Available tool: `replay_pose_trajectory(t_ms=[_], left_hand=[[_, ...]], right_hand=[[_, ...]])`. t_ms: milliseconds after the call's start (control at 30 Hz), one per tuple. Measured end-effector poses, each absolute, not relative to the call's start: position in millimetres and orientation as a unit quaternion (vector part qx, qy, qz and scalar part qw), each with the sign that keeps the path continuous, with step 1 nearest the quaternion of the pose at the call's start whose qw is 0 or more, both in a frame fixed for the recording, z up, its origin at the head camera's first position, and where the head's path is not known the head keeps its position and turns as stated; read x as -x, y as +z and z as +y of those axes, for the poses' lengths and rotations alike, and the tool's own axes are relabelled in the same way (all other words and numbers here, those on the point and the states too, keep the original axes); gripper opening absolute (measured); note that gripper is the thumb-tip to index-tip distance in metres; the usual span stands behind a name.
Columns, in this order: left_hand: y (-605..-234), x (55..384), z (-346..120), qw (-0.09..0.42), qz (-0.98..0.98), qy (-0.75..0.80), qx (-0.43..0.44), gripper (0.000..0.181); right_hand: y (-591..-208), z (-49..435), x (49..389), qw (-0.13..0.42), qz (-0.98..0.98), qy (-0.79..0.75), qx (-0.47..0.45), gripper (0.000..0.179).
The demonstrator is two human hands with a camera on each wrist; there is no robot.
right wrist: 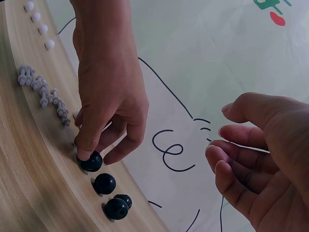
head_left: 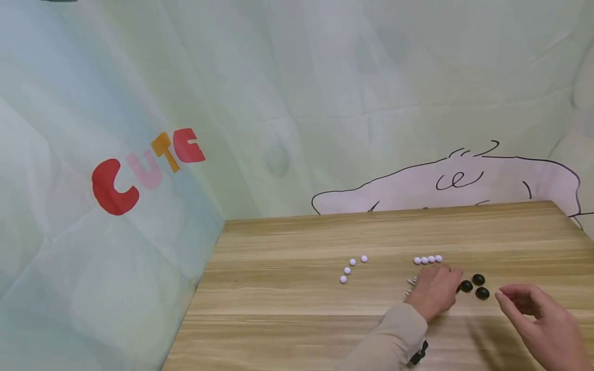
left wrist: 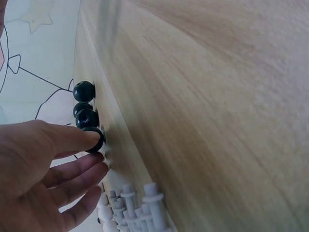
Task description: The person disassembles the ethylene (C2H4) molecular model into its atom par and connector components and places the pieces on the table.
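My left hand [head_left: 435,291] is down at the table, and its thumb and fingers pinch a black ball [left wrist: 96,140]. That ball, seen also in the right wrist view, rests at the end of a short line of black balls [right wrist: 116,209]; at least one shows a small hole. My right hand [head_left: 543,314] hovers to the right of the black balls [head_left: 482,293]. Its fingers are loosely bent and hold nothing in the right wrist view. Small grey pegs with collars [left wrist: 153,203] lie beside my left hand, partly covered by it in the head view.
Behind my left hand, several white balls [head_left: 428,259] form a row. More white balls [head_left: 347,270] make a slanted line to the left. The wooden table [head_left: 278,299] ends at a printed cloth backdrop [head_left: 278,103].
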State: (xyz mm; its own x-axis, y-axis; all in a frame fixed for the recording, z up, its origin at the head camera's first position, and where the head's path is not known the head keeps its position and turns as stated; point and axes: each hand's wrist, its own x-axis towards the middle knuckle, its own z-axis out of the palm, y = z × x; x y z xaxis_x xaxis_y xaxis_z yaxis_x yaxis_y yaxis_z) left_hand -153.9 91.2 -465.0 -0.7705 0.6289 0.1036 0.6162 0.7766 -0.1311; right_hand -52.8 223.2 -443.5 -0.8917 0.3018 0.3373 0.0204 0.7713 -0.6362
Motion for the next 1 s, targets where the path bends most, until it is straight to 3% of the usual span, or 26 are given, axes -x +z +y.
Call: replay_pose_trajectory(t_ms=[433,767,1000], left_hand=[[-467,155,89,0.074,-0.94,0.041,0.332,0.017],[-463,152,89,0.042,-0.946,0.019,0.322,0.02],[-452,144,66,0.095,-0.944,0.017,0.314,0.021]], right_hand=[[-444,222,53,0.222,-0.913,0.33,0.084,0.019],[-443,223,54,0.215,-0.914,0.332,0.087,0.023],[-440,218,57,0.225,-0.913,0.337,0.055,0.019]])
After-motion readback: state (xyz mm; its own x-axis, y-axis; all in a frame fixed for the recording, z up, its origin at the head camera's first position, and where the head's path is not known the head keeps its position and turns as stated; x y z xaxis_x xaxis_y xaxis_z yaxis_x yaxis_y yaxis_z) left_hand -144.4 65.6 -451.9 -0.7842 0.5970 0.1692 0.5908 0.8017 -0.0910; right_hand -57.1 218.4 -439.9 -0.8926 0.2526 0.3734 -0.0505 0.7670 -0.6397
